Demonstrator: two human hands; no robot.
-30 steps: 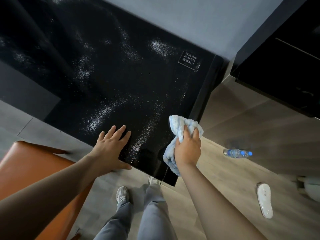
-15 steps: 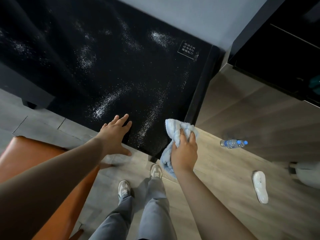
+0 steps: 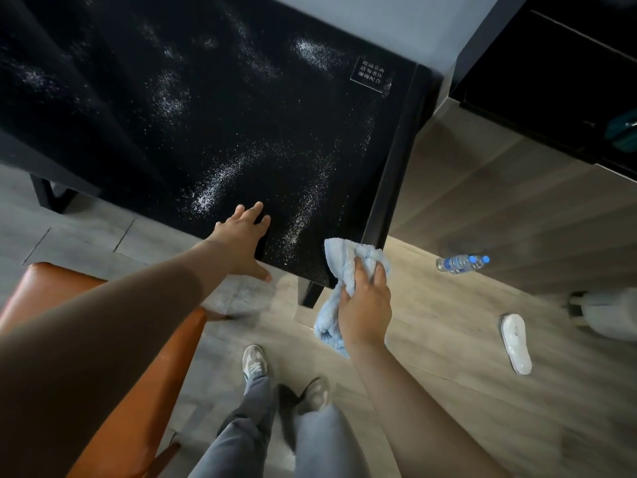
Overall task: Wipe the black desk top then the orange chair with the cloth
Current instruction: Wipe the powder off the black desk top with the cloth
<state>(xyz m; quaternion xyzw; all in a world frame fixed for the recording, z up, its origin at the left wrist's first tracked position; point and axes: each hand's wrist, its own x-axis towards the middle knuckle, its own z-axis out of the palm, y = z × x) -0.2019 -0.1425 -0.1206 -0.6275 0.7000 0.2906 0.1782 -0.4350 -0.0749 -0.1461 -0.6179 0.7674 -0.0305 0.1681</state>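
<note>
The black desk top (image 3: 213, 108) fills the upper left, streaked with white powder. My left hand (image 3: 241, 238) lies flat and spread on its near edge, thumb hanging past the rim. A crumpled light blue cloth (image 3: 341, 267) is bunched in my right hand (image 3: 365, 305), held at the desk's near right corner, partly over the floor. The orange chair (image 3: 113, 391) stands at the lower left under my left forearm, which hides much of its seat.
A plastic water bottle (image 3: 462, 263) lies on the wood floor to the right, with a white slipper (image 3: 516, 343) nearer me and a white object (image 3: 606, 315) at the right edge. A dark cabinet (image 3: 551, 74) stands at the upper right. My feet (image 3: 255, 363) are below.
Both hands have slid back toward the desk's near edge, as the view has drawn away from the desk. The cloth is now mostly off the corner, over the floor.
</note>
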